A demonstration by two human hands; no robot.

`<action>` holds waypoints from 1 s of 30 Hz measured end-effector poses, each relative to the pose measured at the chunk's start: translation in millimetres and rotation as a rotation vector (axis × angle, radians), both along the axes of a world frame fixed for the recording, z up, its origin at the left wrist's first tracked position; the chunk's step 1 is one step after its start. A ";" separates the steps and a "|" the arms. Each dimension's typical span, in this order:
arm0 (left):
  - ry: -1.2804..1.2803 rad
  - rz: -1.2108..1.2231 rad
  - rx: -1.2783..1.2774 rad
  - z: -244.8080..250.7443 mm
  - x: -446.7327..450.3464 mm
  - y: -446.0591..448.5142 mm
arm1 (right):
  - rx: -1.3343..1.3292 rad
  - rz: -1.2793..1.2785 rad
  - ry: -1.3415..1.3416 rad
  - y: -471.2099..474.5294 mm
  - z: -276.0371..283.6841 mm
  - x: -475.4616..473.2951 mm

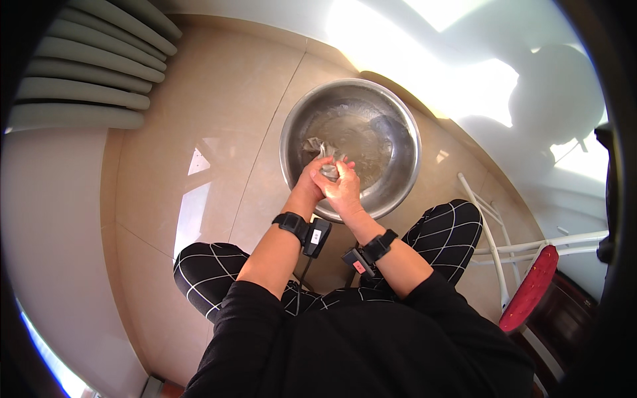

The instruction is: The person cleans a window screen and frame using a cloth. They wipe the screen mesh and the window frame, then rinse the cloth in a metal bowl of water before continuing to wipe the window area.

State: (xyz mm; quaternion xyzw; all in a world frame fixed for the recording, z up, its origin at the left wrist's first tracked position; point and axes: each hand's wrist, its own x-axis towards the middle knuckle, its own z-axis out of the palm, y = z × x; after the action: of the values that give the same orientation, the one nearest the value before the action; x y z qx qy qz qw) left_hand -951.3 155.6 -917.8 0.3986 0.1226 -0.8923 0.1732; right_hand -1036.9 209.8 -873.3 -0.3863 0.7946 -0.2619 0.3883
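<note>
A round stainless steel basin (409,181) stands on the floor in front of me with water (356,130) in it. Over its near left part, my left hand (311,181) and my right hand (343,191) are pressed together around a wet, greyish-white cloth (324,149). Part of the cloth bulges between my thumbs, and a crumpled end sticks out beyond my fingers towards the basin's middle. The portion inside my palms is hidden. Each wrist carries a black strap with a small device.
Tan floor tiles (199,99) surround the basin, and a sunlit white wall (398,45) rises close behind it. At the upper left is a grey-white ribbed radiator (94,79). A white-framed folding chair with a red seat (530,288) stands to my right, beside a dark box-like object (560,308).
</note>
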 end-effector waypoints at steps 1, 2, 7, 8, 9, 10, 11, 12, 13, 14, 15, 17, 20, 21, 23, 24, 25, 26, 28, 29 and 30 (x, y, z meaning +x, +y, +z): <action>-0.067 0.072 -0.074 5.6 -7.6 5.8 | -0.026 -0.074 0.073 -5.9 0.2 -2.1; -0.175 0.126 -0.105 11.1 -17.2 10.0 | -0.051 -0.147 0.143 -14.6 -2.8 -9.1; -0.094 0.124 -0.085 25.5 -40.3 13.9 | -0.219 -0.263 0.009 -41.1 -33.4 -41.3; -0.077 0.123 -0.067 23.2 -36.3 9.7 | -0.241 -0.221 -0.124 -35.1 -36.7 -33.8; -0.063 0.122 -0.047 20.2 -30.8 6.8 | -0.050 -0.188 -0.246 -24.9 -36.5 -28.6; -0.112 0.082 -0.038 17.2 -25.8 6.9 | -0.117 -0.185 -0.280 -15.1 -35.3 -16.1; -0.170 0.078 -0.081 14.0 -19.1 6.3 | -0.109 -0.204 -0.327 -6.9 -32.9 -3.0; -0.214 0.072 -0.116 10.9 -13.2 4.5 | -0.129 -0.119 -0.365 5.3 -27.4 5.1; -0.255 0.064 -0.148 8.8 -9.2 4.4 | -0.093 -0.064 -0.409 15.7 -21.5 11.7; -0.305 0.049 -0.104 7.0 -7.2 3.5 | -0.166 -0.040 -0.444 19.0 -18.3 17.5; -0.367 0.065 -0.076 6.4 -9.0 2.7 | -0.222 0.011 -0.397 21.9 -15.2 21.9; -0.265 0.133 -0.222 12.4 -9.2 6.4 | -0.195 -0.030 -0.353 12.3 -16.7 13.6; -0.130 0.119 -0.241 26.5 -29.1 12.7 | -0.165 -0.141 -0.372 -20.9 -34.0 -11.6; -0.052 0.124 -0.219 31.8 -31.8 14.6 | -0.145 -0.133 -0.333 -30.7 -40.6 -24.6; -0.059 0.100 -0.226 38.1 -36.7 14.6 | -0.123 -0.190 -0.306 -41.9 -50.0 -36.5; -0.097 0.077 -0.189 39.1 -38.4 15.9 | -0.124 -0.201 -0.254 -47.4 -52.8 -40.6; -0.122 0.062 -0.175 38.2 -37.5 15.2 | -0.163 -0.195 -0.269 -46.2 -52.2 -39.7; -0.138 0.055 -0.164 35.3 -36.3 13.5 | -0.172 -0.212 -0.273 -42.7 -49.4 -37.2; -0.103 0.104 -0.206 25.4 -31.1 7.3 | -0.190 -0.129 -0.311 -30.2 -38.5 -24.6; -0.077 0.124 -0.212 19.7 -28.6 5.8 | -0.211 -0.153 -0.365 -22.4 -32.4 -13.3; -0.108 0.134 -0.161 14.6 -22.1 2.4 | -0.216 -0.110 -0.438 -9.9 -24.6 -5.5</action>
State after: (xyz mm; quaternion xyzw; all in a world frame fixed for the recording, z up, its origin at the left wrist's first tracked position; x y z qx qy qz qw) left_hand -973.4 158.0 -903.2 0.4218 0.0674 -0.8628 0.2705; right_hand -1042.4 199.9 -897.9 -0.3159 0.6788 -0.4436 0.4926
